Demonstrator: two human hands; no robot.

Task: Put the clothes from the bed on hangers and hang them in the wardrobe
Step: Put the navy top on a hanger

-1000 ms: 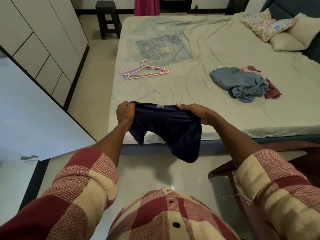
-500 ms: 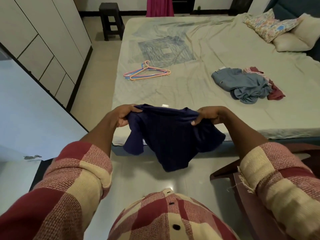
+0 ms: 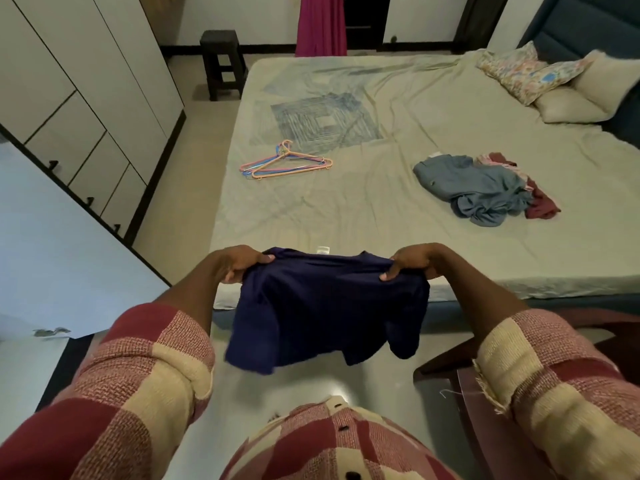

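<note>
Hands wider apart now — left hand [image 3: 239,263], right hand [image 3: 414,261] each grip clamped on navy shirt [image 3: 325,306].

Matt navy cloth shirt [image 3: 325,306], seemingly smooth

Both arms out fwd, left hand [image 3: 239,263] & right hand [image 3: 414,261] level, apart, fingers curled, pinching cloth

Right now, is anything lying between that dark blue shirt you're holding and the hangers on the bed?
Nothing visible. Both hands hold the navy shirt at the bed's near edge; only bare sheet lies before the hangers.
</note>
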